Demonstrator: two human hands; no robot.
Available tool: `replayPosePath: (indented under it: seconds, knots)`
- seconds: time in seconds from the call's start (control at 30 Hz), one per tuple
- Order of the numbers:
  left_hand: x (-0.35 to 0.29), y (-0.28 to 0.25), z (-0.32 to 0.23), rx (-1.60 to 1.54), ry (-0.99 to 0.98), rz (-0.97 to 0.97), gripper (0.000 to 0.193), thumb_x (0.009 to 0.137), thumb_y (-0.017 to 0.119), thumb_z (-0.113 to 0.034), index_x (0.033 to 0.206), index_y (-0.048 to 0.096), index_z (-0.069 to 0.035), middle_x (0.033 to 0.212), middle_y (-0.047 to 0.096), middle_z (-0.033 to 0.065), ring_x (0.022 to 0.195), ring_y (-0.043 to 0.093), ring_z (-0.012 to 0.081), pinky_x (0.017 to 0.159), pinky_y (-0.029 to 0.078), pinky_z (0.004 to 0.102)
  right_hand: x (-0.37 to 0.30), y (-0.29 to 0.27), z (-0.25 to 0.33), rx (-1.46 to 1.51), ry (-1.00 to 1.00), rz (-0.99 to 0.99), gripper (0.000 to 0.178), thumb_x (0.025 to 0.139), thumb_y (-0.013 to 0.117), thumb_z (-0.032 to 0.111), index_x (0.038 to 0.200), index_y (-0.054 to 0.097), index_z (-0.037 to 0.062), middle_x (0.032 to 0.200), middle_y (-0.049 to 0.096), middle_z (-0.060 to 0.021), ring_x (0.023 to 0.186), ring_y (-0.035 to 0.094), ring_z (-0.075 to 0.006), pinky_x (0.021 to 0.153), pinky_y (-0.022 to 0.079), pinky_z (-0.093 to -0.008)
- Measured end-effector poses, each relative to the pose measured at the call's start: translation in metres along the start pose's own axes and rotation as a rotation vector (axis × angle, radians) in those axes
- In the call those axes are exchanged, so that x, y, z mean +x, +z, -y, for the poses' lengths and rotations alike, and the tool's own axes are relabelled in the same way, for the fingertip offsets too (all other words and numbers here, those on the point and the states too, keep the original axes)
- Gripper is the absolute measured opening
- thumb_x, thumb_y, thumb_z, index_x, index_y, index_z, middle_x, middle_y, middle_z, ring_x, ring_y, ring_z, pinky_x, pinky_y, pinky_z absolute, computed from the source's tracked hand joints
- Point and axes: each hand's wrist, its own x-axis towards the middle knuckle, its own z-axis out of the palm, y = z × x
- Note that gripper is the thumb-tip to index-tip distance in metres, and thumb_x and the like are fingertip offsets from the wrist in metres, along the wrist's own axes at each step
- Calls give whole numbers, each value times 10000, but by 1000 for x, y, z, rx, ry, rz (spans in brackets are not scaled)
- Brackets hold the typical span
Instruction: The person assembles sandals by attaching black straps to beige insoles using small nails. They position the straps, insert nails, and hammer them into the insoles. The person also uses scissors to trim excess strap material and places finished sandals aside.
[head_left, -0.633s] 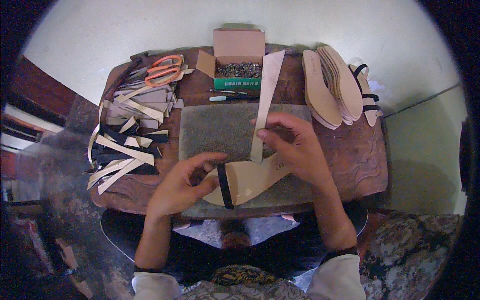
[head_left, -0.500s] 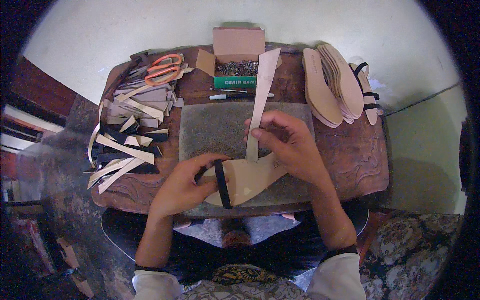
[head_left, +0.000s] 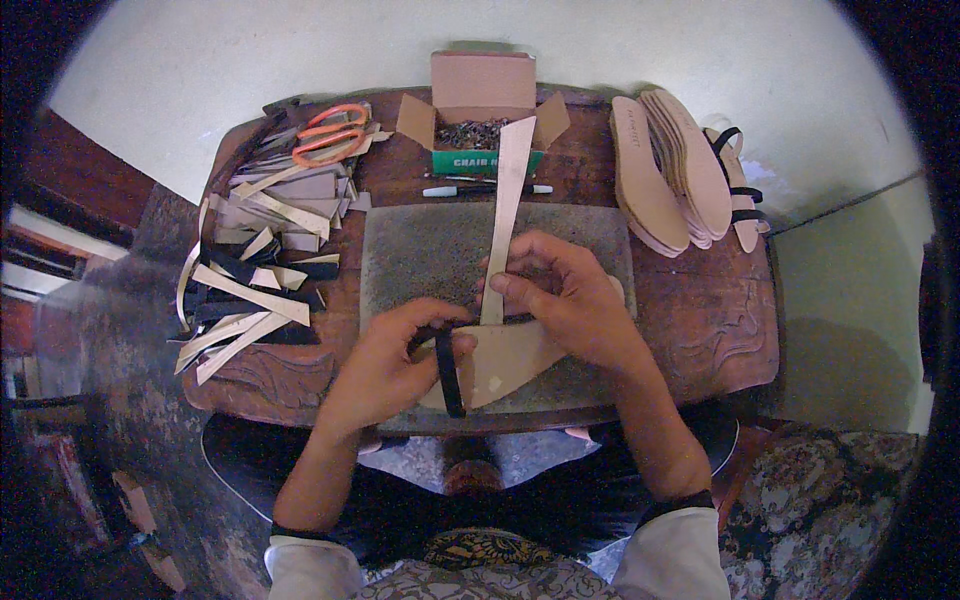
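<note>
A tan shoe insole (head_left: pixel 510 358) lies tilted above the grey mat, with a black strap (head_left: pixel 451 376) looped across its left end. My left hand (head_left: pixel 385 365) is closed on that end, thumb at the black strap and fingertips at the insole's far edge. Between the thumb and fingers of my right hand (head_left: pixel 575 305) is a long beige strap (head_left: pixel 509 185), pinched near its narrow lower end. This strap stands almost upright, wider at the top, and its lower end meets the insole's far edge. My right hand covers part of the insole's right side.
Behind the grey mat (head_left: pixel 400 265) stand an open box of nails (head_left: pixel 475 160) and a pen (head_left: pixel 450 191). Orange-handled scissors (head_left: pixel 332 135) lie on grey pieces at left, near cut straps (head_left: pixel 255 295). Stacked insoles (head_left: pixel 680 165) and a black-strapped sandal (head_left: pixel 742 200) sit at right.
The beige strap has shifted left and its top has come down a little. My left fingers have moved right along the insole's far edge, closer to the strap's lower end.
</note>
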Motion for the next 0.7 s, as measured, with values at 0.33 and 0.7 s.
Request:
replayPosePath:
  seconds: [0.33, 0.7]
  knots:
    - [6, -1, 2, -25, 35, 127, 179, 868, 667, -138, 979, 648, 0, 847, 597, 113, 790, 589, 218, 720, 454, 324, 0, 3, -5, -150, -52, -1, 224, 922, 591, 41, 1146, 586, 35, 954, 638, -14, 878, 613, -89, 756, 527, -267]
    - [2, 2, 3, -13, 57, 103, 161, 879, 645, -131, 966, 633, 4, 843, 590, 117, 777, 591, 232, 678, 453, 330, -5, 1, 12, -270, -46, -104, 263, 896, 632, 56, 1156, 596, 57, 909, 644, -21, 847, 590, -78, 746, 494, -256]
